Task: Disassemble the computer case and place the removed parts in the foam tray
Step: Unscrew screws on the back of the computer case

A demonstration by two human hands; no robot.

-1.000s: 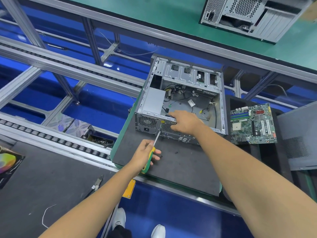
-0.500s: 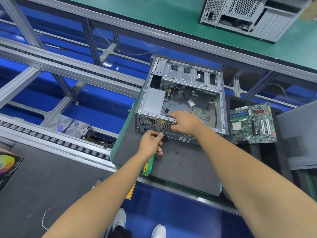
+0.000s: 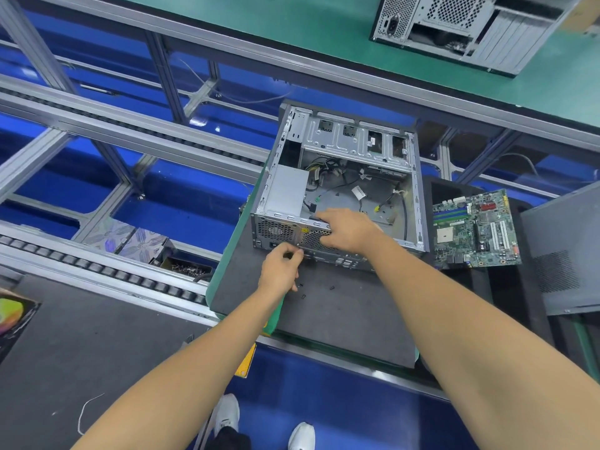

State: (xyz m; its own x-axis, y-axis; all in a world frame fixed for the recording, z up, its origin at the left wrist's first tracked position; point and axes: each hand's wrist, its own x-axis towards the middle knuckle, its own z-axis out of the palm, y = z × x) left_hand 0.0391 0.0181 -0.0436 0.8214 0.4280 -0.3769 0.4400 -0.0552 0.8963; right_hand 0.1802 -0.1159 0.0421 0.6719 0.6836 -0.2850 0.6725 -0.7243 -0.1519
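The open grey computer case (image 3: 360, 147) lies on a black mat (image 3: 341, 323); a power supply (image 3: 289, 190) and loose cables sit inside it. My left hand (image 3: 281, 269) is at the case's rear panel, fingertips pinched together against it; what they pinch is hidden. The green and yellow screwdriver handle (image 3: 275, 318) pokes out under that wrist, still held in the hand. My right hand (image 3: 347, 233) rests on the rear top edge, fingers stretched over the rim. A green motherboard (image 3: 477, 228) lies on the black foam tray (image 3: 441, 190) to the right.
Small black screws (image 3: 302, 296) lie on the mat near my left hand. A grey side panel (image 3: 561, 251) leans at the right edge. Another case (image 3: 454, 24) stands on the far green table. Roller conveyor rails (image 3: 97, 271) run on the left, beside a box of small parts (image 3: 185, 269).
My left hand slid up from the screwdriver's handle to the rear panel, where its fingertips now pinch; the screwdriver tip has left the panel. My right hand stayed on the case's edge.
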